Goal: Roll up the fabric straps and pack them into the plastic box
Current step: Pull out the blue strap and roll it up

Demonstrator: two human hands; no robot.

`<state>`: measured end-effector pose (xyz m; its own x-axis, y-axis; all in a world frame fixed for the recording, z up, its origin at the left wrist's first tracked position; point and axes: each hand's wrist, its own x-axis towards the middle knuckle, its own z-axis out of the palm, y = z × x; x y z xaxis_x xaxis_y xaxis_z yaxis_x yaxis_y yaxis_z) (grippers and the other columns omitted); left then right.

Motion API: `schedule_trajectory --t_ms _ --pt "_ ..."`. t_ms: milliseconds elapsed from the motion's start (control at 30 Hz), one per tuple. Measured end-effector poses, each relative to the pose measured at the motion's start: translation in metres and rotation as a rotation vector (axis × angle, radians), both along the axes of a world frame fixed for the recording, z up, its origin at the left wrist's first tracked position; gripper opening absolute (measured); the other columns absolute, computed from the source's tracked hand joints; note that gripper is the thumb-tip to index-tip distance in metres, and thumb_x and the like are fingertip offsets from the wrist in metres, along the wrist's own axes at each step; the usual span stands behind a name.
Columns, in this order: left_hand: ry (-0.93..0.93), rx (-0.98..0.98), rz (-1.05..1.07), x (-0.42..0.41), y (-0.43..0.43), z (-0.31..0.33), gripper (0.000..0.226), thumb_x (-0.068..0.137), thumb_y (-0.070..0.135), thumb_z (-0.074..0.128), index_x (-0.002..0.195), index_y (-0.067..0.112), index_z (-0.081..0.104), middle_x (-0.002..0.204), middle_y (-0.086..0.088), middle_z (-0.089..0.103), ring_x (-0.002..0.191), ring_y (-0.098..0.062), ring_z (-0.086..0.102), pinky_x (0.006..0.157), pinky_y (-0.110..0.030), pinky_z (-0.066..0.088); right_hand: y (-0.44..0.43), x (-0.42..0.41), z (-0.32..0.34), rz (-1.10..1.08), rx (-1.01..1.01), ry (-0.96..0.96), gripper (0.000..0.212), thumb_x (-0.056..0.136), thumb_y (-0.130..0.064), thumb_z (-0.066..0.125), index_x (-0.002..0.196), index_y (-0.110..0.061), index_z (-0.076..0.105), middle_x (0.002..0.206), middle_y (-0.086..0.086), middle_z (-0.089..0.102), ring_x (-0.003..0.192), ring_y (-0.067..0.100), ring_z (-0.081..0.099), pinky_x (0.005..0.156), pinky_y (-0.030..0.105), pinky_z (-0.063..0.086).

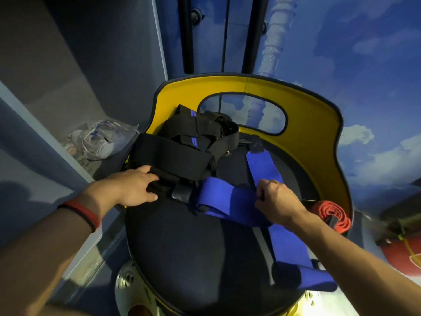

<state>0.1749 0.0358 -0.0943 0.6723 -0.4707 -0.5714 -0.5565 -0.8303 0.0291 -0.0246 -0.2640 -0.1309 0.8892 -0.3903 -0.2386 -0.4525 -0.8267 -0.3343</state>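
A long blue fabric strap lies unrolled across the dark seat of a chair, folded near its middle. My right hand pinches that strap at the fold. A tangle of black straps with thin blue stripes is heaped at the back left of the seat. My left hand rests on the near edge of the heap, fingers curled onto a black strap. A rolled red strap lies at the seat's right edge. A clear plastic box sits on the floor at left.
The chair has a yellow curved backrest with an oval opening. A grey ledge and wall run along the left. A sky-painted wall stands behind. A red object with a yellow cord lies at far right.
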Motion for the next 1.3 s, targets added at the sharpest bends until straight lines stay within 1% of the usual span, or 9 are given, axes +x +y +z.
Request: schedule_trajectory --t_ms 133,300,400,467,533,733,933,1200,1300 --pt "-0.034 0.136 -0.1 -0.021 -0.016 0.034 0.029 0.099 0.055 0.055 0.118 0.038 0.071 0.128 0.009 0.062 0.112 -0.016 0.059 0.092 -0.031 0.048 0.005 0.004 0.001 0.109 -0.011 0.006 0.03 0.089 -0.032 0.071 0.111 -0.023 0.052 0.12 0.001 0.049 0.104 0.024 0.053 0.086 0.042 0.052" --pt "-0.349 -0.163 -0.233 -0.039 -0.059 0.049 0.034 0.097 0.051 0.059 0.074 0.026 0.058 0.078 0.009 0.059 0.08 -0.021 0.06 0.072 -0.032 0.045 0.019 0.012 0.008 0.179 -0.108 0.167 0.105 0.07 -0.08 0.068 0.155 -0.037 0.025 0.148 -0.001 0.043 0.136 0.026 0.042 0.113 0.052 0.036" --pt "-0.341 -0.434 -0.428 -0.043 -0.079 0.031 0.011 0.098 0.037 0.061 0.108 0.035 0.065 0.116 0.016 0.064 0.122 -0.014 0.056 0.105 -0.038 0.044 0.033 0.011 -0.001 0.326 -0.294 0.276 0.127 0.065 -0.088 0.062 0.161 -0.036 -0.004 0.154 0.003 0.038 0.14 0.029 0.038 0.12 0.052 0.017" --pt "-0.206 -0.348 -0.536 -0.041 -0.084 0.013 0.04 0.099 0.027 0.059 0.137 0.039 0.056 0.15 0.02 0.047 0.152 -0.009 0.023 0.127 -0.04 0.012 0.043 0.009 -0.005 0.374 -0.334 0.29 0.125 0.074 -0.079 0.064 0.16 -0.032 -0.013 0.151 0.007 0.041 0.135 0.031 0.041 0.116 0.05 0.022" --pt "-0.183 -0.22 -0.554 -0.037 -0.083 0.001 0.05 0.1 0.023 0.055 0.148 0.038 0.048 0.163 0.018 0.031 0.157 -0.008 0.001 0.126 -0.042 -0.008 0.05 0.007 -0.003 0.357 -0.348 0.296 0.115 0.083 -0.067 0.063 0.161 -0.027 -0.011 0.144 0.01 0.047 0.13 0.032 0.047 0.112 0.048 0.028" --pt "-0.262 -0.032 -0.518 -0.019 -0.071 -0.007 0.039 0.101 0.035 0.052 0.139 0.04 0.059 0.17 0.016 0.012 0.157 -0.013 -0.014 0.126 -0.047 -0.014 0.053 -0.003 0.009 0.148 -0.097 0.367 0.065 0.089 -0.059 0.056 0.14 -0.021 0.041 0.12 0.004 0.065 0.11 0.027 0.063 0.099 0.043 0.038" --pt "-0.272 0.041 -0.476 -0.017 -0.063 -0.011 0.041 0.098 0.049 0.058 0.138 0.041 0.059 0.171 0.013 0.006 0.156 -0.018 -0.017 0.125 -0.051 -0.014 0.042 -0.013 0.042 0.017 -0.126 0.419 0.06 0.09 -0.06 0.053 0.133 -0.019 0.05 0.124 0.006 0.063 0.113 0.028 0.062 0.082 0.037 0.041" --pt "-0.255 0.143 -0.479 -0.038 -0.074 -0.013 0.031 0.098 0.053 0.054 0.124 0.043 0.067 0.172 0.003 0.001 0.154 -0.032 -0.026 0.119 -0.064 -0.019 0.01 -0.017 0.05 -0.17 -0.105 0.422 0.093 0.084 -0.084 0.045 0.147 -0.017 0.036 0.136 0.01 0.059 0.117 0.032 0.061 0.088 0.04 0.048" --pt "-0.201 -0.148 -0.385 -0.057 -0.085 -0.009 0.026 0.096 0.056 0.057 0.106 0.038 0.073 0.158 0.007 0.038 0.156 -0.026 0.01 0.123 -0.057 0.003 0.018 -0.015 0.047 -0.144 -0.027 0.494 0.115 0.069 -0.101 0.033 0.144 -0.014 0.038 0.137 0.013 0.059 0.117 0.032 0.062 0.092 0.041 0.051"
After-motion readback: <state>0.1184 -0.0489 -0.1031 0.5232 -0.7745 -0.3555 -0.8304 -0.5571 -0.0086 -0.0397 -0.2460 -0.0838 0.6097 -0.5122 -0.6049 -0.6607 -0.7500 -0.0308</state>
